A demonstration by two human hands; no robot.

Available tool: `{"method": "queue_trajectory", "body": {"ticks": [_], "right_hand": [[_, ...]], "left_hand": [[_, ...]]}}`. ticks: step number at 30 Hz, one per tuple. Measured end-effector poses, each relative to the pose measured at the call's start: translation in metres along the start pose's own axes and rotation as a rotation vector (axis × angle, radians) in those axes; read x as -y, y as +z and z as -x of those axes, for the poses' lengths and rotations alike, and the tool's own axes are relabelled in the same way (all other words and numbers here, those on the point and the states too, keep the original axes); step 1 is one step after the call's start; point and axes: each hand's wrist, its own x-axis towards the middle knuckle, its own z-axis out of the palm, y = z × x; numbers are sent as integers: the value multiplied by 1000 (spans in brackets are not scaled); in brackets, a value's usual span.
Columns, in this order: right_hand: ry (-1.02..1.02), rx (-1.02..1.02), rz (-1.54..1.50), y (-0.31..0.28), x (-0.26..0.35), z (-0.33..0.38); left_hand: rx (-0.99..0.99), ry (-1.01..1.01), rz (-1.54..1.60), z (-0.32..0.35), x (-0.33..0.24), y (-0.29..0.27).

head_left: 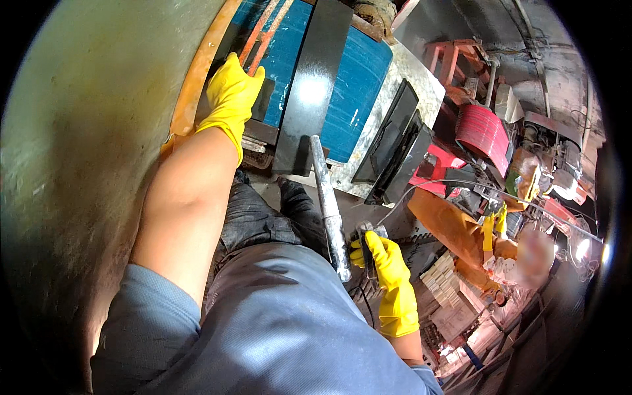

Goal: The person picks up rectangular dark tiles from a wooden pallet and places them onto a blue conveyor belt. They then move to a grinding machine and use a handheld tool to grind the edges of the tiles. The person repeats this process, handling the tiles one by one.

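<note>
My left hand [230, 95], in a yellow rubber glove, is closed around the lower end of a pair of thin orange-red bars [263, 36]. Beneath them lies a blue scuffed surface [359, 89], crossed by a long dark polished slab [315, 85]. My right hand [390, 280], also gloved in yellow, is low at my right side. Its fingers are closed on a small dark device [368, 247], mostly hidden by the glove; a cable [408, 191] runs up beside it. Between my hands, a worn grey metal pipe [329, 207] slants toward me.
A greenish wall [99, 131] with an orange edge [197, 72] stands close at left. Dark slabs [401, 151] lie on a pale speckled board [418, 72] to the right. Beyond are a red ribbed machine part [484, 135], stacked pale blocks [442, 280] and another person wearing an orange apron [454, 224].
</note>
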Motion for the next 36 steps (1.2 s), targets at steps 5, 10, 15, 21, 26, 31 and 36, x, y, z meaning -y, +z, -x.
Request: {"method": "queue_trajectory", "body": {"ticks": [5,10,15,21,26,31,36], "right_hand": [[-28,60,1,-7,11,-3],[-41,89,17,-6,28,2],[-52,103,72,-14,28,-4],[-98,78,114,-19,29,-13],[-106,136,252,-20,37,-13],[-106,78,170,-23,36,-16],[-71,140,246,-21,52,-14]], "left_hand": [[-45,5,-16,21,16,-16],[-118,8,-68,44,33,-33],[-139,-5,-59,74,52,-42],[-193,-12,-80,108,82,-39],[-111,-89,-39,124,87,-39],[-104,-104,-19,135,96,-44],[-114,-111,1,140,96,-47]]}}
